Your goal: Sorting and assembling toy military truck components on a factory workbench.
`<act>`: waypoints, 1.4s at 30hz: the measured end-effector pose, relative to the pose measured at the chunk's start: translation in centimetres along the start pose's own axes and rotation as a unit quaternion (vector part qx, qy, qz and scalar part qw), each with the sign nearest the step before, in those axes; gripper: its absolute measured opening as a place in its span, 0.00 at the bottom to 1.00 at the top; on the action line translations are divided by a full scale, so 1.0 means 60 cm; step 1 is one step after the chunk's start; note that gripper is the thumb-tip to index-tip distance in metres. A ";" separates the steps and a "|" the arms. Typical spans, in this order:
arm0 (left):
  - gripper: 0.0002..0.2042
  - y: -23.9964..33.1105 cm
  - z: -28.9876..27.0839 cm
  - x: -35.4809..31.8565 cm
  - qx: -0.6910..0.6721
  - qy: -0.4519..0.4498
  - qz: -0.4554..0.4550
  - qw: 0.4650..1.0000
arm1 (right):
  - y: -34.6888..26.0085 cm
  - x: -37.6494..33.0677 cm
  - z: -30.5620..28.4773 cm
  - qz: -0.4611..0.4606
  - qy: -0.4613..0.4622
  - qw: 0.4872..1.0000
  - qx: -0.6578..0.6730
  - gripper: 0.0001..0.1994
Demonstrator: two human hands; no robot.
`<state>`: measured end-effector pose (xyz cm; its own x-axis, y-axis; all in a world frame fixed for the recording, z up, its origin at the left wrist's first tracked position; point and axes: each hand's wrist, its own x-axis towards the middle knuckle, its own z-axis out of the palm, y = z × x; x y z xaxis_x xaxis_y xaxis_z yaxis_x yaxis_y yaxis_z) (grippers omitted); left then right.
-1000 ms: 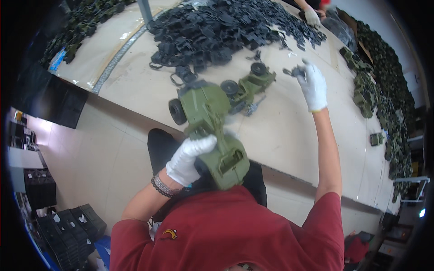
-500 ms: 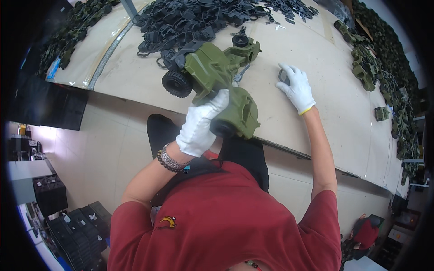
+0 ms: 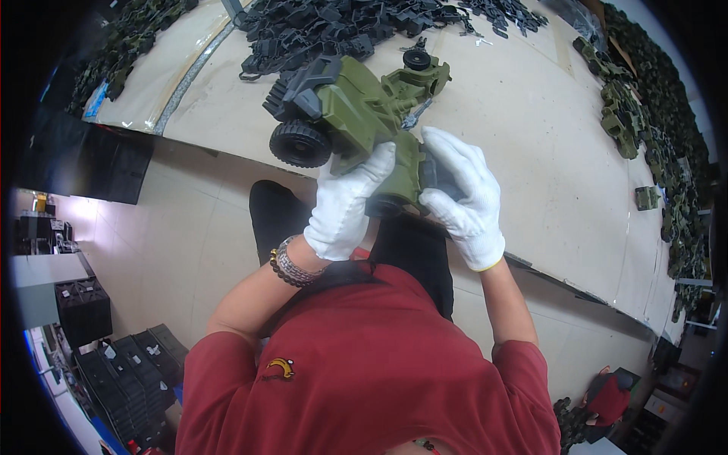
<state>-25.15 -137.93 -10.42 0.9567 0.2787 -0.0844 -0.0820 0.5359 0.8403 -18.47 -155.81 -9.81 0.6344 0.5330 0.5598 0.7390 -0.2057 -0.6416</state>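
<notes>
My gloved left hand is closed around the middle of a green toy truck, which it holds tilted above the table's near edge. A large black wheel and a dark grey part show at the truck's far left end. At the other end, my gloved right hand curls its fingers round a small dark grey plastic part, held against the green body. The fingers hide most of this part. Just behind the truck, another green toy body with a small black wheel lies on the table.
A pile of dark grey plastic parts covers the back of the pale table. Green parts line its right side, with one small green piece apart. Black crates stand on the floor at lower left.
My right hand has moved left and nearer from over the table, bringing the grey part up to the truck's right end. My left hand has kept its hold, turning the truck slightly.
</notes>
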 end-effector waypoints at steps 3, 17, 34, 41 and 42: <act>0.20 -0.006 -0.004 -0.003 0.015 0.016 0.006 1.000 | -0.012 -0.005 0.005 0.022 0.013 1.000 0.005 0.31; 0.17 0.012 0.016 -0.005 0.221 -0.016 0.049 0.974 | 0.013 -0.009 -0.001 -0.132 -0.007 0.986 -0.098 0.45; 0.25 -0.042 0.170 -0.005 -0.309 -0.077 -0.434 0.843 | 0.009 -0.052 -0.099 -0.087 0.224 0.937 -0.255 0.28; 0.44 -0.046 0.133 0.026 0.046 -0.267 -0.313 0.910 | 0.111 -0.057 -0.170 0.098 0.405 0.890 -0.182 0.15; 0.41 -0.027 0.114 0.030 0.154 -0.303 -0.204 0.918 | 0.156 -0.056 -0.181 0.141 0.460 0.862 -0.159 0.14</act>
<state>-21.38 -143.76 -8.25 0.8774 -0.4400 -0.1915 0.3118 0.2195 0.9244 -11.21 -168.46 -11.99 0.6023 -0.4211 0.6782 0.4578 -0.5137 -0.7256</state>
